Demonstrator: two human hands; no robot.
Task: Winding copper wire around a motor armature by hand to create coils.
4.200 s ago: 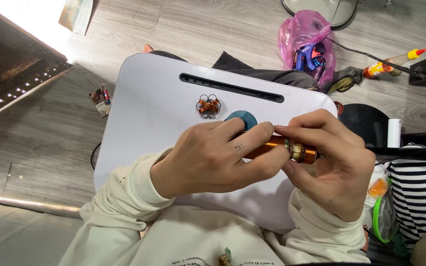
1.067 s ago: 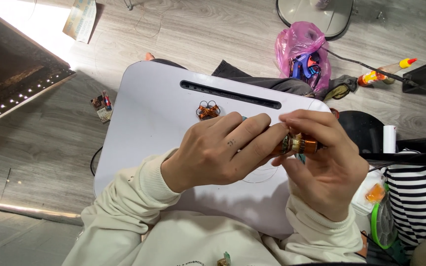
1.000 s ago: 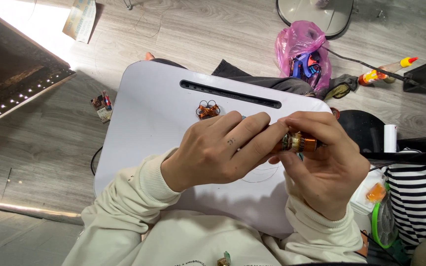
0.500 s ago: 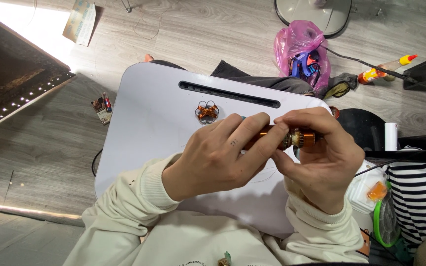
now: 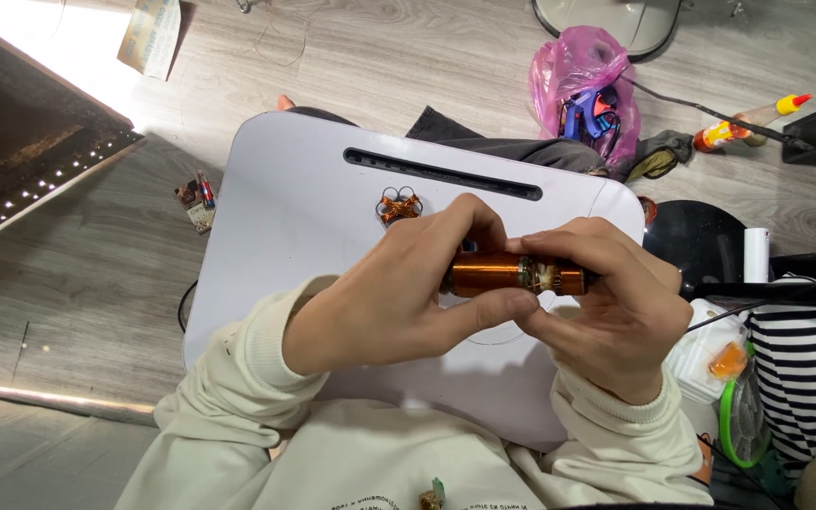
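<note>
Over a white lap tray I hold a copper-coloured cylinder wound with fine wire. My left hand grips its left end, thumb underneath. My right hand closes around its right end, fingers over the top. A pale collar with small strands sits between the two copper sections. A small copper wire piece with several loops lies on the tray just beyond my left fingers. Something blue on the tray is mostly hidden behind my left hand.
The tray has a long dark slot near its far edge. On the wood floor lie a pink plastic bag with blue tools, an orange glue bottle, a small red item, a black round object and a striped cloth.
The copper cylinder has been drawn further out to the left, so more of its wound body shows between my hands. Both hands have stayed over the tray's right half.
</note>
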